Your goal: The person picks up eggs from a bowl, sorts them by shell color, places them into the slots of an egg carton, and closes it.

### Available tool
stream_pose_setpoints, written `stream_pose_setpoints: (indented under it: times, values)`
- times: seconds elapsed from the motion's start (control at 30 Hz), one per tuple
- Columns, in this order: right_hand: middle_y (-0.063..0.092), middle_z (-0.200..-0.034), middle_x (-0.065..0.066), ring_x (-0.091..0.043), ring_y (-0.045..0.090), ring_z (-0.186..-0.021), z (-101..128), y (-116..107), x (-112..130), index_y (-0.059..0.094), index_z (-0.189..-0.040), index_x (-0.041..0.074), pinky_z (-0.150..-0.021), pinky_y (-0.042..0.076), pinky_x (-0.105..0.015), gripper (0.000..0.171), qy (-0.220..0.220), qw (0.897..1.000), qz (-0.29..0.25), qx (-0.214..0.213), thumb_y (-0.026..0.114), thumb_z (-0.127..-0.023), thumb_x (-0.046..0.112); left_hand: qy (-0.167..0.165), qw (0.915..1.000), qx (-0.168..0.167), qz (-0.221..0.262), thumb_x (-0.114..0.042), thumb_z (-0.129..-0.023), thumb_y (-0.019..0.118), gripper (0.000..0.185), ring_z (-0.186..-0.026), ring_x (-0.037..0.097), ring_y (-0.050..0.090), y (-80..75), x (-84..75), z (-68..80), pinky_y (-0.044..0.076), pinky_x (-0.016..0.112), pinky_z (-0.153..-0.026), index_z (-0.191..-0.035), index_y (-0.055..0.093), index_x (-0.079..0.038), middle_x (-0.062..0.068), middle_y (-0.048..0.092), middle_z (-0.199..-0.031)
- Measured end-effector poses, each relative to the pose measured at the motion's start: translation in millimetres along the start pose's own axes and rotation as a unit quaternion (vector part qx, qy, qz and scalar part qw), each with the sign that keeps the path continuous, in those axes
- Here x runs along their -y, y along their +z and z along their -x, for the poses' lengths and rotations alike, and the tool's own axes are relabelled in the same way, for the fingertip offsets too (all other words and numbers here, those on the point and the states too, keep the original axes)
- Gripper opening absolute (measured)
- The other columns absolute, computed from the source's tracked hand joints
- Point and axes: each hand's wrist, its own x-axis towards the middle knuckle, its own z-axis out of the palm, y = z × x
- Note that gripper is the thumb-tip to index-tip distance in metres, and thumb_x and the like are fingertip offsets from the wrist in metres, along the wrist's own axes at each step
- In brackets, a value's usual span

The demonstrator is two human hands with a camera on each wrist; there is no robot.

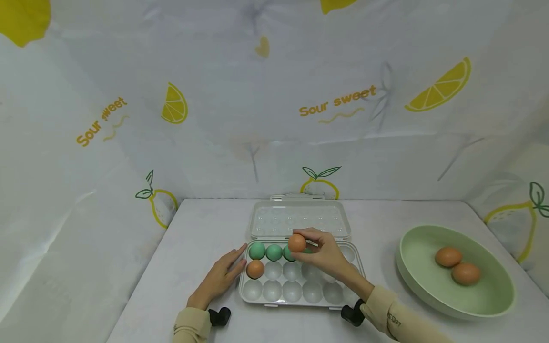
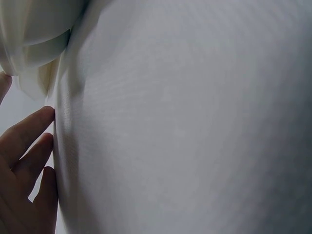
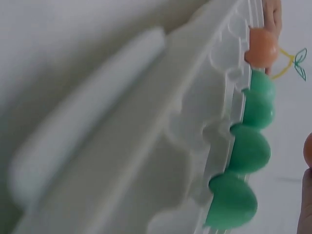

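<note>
An egg tray (image 1: 280, 301) with round hollows lies on the table, its lid (image 1: 300, 214) folded back. Several green eggs (image 1: 274, 252) sit in the tray's far row, and a brown egg (image 1: 255, 269) fills the left hollow of the middle row. My right hand (image 1: 323, 255) pinches another brown egg (image 1: 297, 243) between thumb and fingertips, above the far row. In the right wrist view this held egg (image 3: 308, 150) shows only at the edge. My left hand (image 1: 220, 276) rests at the tray's left side, fingers extended (image 2: 31, 129) along it.
To the right stands a light green bowl (image 1: 446, 305) with two brown eggs (image 1: 466, 274) inside. A lemon-printed cloth (image 1: 240, 119) hangs behind the white-covered table (image 1: 171, 286). Black wrist devices (image 1: 352, 313) sit near both cuffs.
</note>
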Motion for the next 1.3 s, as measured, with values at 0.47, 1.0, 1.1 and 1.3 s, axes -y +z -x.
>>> stream_pose_setpoints:
  times: [0.47,1.0,1.1,1.3]
  values:
    - [0.062,-0.130,-0.034,0.003,0.065,-0.108,-9,45,-8,0.065,-0.128,-0.011,-0.096,0.060,-0.025,0.055,-0.003,0.999,-0.016,0.033,0.086,-0.078,-0.001,0.008,1.0000,-0.004,-0.002,-0.040,-0.105,0.055,0.053,-0.148,0.044,0.043,0.6,2.8,-2.0,0.034,0.063,-0.121,-0.155,0.047,-0.024,0.013,0.055,-0.153]
    - [0.076,-0.120,-0.013,-0.025,0.071,-0.110,1,64,-24,0.074,-0.120,0.002,-0.097,0.058,-0.024,0.051,-0.011,0.993,0.119,0.006,0.092,-0.075,0.016,0.015,0.9998,-0.008,-0.005,-0.037,-0.105,0.056,0.051,-0.146,0.046,0.044,-0.8,1.2,-0.5,0.035,0.065,-0.120,-0.154,0.049,-0.021,0.015,0.056,-0.152]
    - [0.077,-0.119,-0.010,-0.028,0.072,-0.110,5,66,-29,0.075,-0.120,0.004,-0.097,0.058,-0.027,0.050,-0.013,0.988,0.155,0.007,0.092,-0.075,0.019,0.017,0.9998,-0.006,-0.006,-0.036,-0.106,0.055,0.051,-0.145,0.047,0.044,-0.6,0.9,-0.2,0.035,0.065,-0.120,-0.154,0.049,-0.020,0.016,0.056,-0.152]
    - [0.076,-0.118,-0.012,-0.029,0.071,-0.112,8,69,-34,0.075,-0.118,0.001,-0.100,0.058,-0.029,0.050,-0.021,0.987,0.159,0.009,0.093,-0.073,0.012,0.021,0.9997,-0.009,-0.009,-0.035,-0.106,0.056,0.050,-0.145,0.048,0.045,-0.4,1.0,-0.1,0.036,0.065,-0.119,-0.153,0.050,-0.020,0.016,0.056,-0.151]
